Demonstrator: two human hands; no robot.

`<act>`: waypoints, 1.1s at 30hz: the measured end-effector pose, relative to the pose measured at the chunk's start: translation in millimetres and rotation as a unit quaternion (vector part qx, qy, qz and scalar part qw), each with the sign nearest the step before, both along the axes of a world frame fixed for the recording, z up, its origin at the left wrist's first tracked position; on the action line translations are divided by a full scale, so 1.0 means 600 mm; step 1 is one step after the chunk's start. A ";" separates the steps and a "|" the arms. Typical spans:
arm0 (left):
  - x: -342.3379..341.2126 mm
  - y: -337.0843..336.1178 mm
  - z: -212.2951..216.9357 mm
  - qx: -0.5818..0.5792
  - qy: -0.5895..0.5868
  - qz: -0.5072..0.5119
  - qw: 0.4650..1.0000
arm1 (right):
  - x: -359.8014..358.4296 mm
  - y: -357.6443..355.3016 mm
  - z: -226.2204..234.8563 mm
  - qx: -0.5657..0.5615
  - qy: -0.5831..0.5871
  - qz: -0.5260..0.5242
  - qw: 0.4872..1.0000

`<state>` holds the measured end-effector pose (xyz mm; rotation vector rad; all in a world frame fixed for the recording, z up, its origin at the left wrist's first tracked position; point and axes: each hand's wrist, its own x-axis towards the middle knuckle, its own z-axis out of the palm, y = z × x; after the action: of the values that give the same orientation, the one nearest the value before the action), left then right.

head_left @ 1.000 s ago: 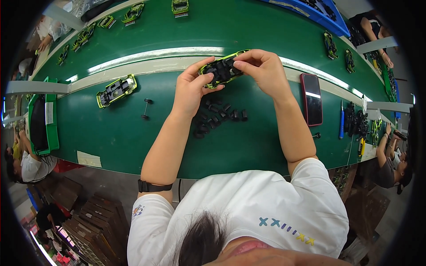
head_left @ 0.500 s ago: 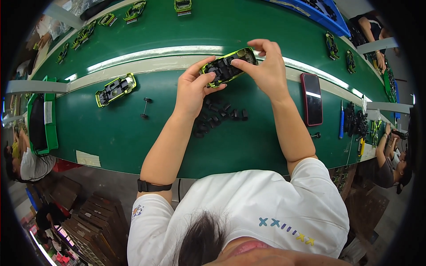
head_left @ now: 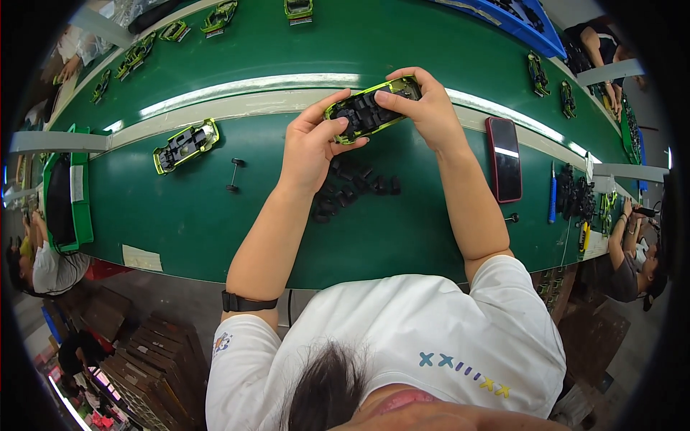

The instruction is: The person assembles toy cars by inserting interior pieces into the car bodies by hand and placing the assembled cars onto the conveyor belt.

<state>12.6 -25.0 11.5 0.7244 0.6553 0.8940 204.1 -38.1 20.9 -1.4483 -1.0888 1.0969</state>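
Note:
A lime-green toy car body (head_left: 368, 122) with black parts inside is held up over the table, its open side toward me. My left hand (head_left: 314, 134) grips its left end, thumb on the black inside. Around the right end closes my right hand (head_left: 425, 108), its thumb pressing on the black insert and its fingers along the far rim. Below the hands, several small black parts (head_left: 348, 190) lie in a loose pile on the green tabletop. Another green car body (head_left: 186, 146) rests at the left, beside a wheel axle (head_left: 234, 174).
A phone (head_left: 504, 159) lies to the right, near a blue pen-like tool (head_left: 552, 192) and a heap of black parts (head_left: 575, 194). A green bin (head_left: 85, 190) stands at the left. More car bodies line the far belt (head_left: 402, 36); co-workers sit at both sides.
My right hand's fingers have come down onto the far rim of the car body, and its thumb still presses the inside. The left hand holds almost still.

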 end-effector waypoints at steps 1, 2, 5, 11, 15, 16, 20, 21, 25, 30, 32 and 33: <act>-0.001 0.000 -0.002 0.000 0.000 -0.001 1.000 | -0.001 0.001 -0.003 0.003 0.012 -0.003 1.000; 0.000 0.001 -0.004 -0.003 0.003 0.000 1.000 | -0.001 0.002 -0.008 0.003 0.012 -0.005 1.000; 0.000 0.004 -0.003 -0.005 0.005 0.003 1.000 | -0.001 0.004 -0.010 0.011 0.025 -0.005 1.000; 0.000 0.006 -0.003 -0.006 -0.001 0.008 1.000 | 0.016 0.004 0.002 -0.007 0.004 0.060 0.998; 0.000 0.006 -0.003 -0.010 0.004 0.008 1.000 | 0.016 0.004 -0.003 -0.021 0.001 0.058 0.998; 0.000 0.006 -0.004 -0.010 0.004 0.007 1.000 | 0.016 0.004 -0.003 -0.020 0.006 0.058 0.998; -0.001 0.006 -0.010 -0.016 0.009 0.003 1.000 | 0.008 0.002 0.004 -0.052 0.063 0.048 0.996; 0.000 0.007 -0.012 -0.016 0.010 0.004 1.000 | 0.008 0.002 0.002 -0.052 0.070 0.046 0.995; 0.003 0.012 -0.017 -0.018 0.004 0.009 1.000 | 0.013 0.005 -0.013 -0.033 0.058 0.057 0.996; 0.004 0.014 -0.013 -0.024 -0.024 0.003 0.999 | 0.022 0.015 -0.010 -0.029 0.053 0.001 0.998; 0.001 0.018 -0.013 -0.030 -0.032 0.011 0.999 | 0.033 0.016 -0.006 -0.018 0.060 -0.030 0.998; -0.002 0.020 -0.013 -0.037 -0.038 0.018 0.998 | 0.035 0.014 -0.001 -0.017 0.048 -0.053 0.997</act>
<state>11.5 -12.8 3.9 0.6116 0.6328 0.9203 225.4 -29.5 20.1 -1.4479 -0.9195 1.1023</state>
